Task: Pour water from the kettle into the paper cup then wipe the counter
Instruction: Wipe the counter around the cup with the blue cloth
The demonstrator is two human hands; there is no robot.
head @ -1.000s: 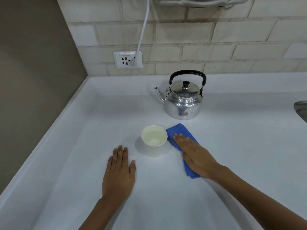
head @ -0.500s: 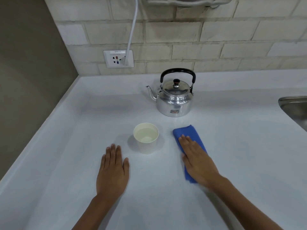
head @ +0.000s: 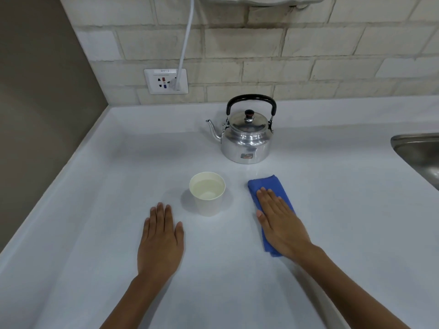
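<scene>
The right hand (head: pixel 281 224) is lying flat, fingers spread out straight, pressing down on a folded blue cloth (head: pixel 268 188) on the white counter (head: pixel 332 198), to the right of the cup (head: pixel 207 193). The left hand (head: pixel 160 241) is resting palm-down and open on the bare counter, near and just left of the cup, holding nothing. The cup is standing upright with water in it, apart from both hands, while the kettle (head: pixel 245 138) is sitting upright farther back, lid on, spout pointing left, with a sink (head: pixel 418 150) showing at the right edge.
</scene>
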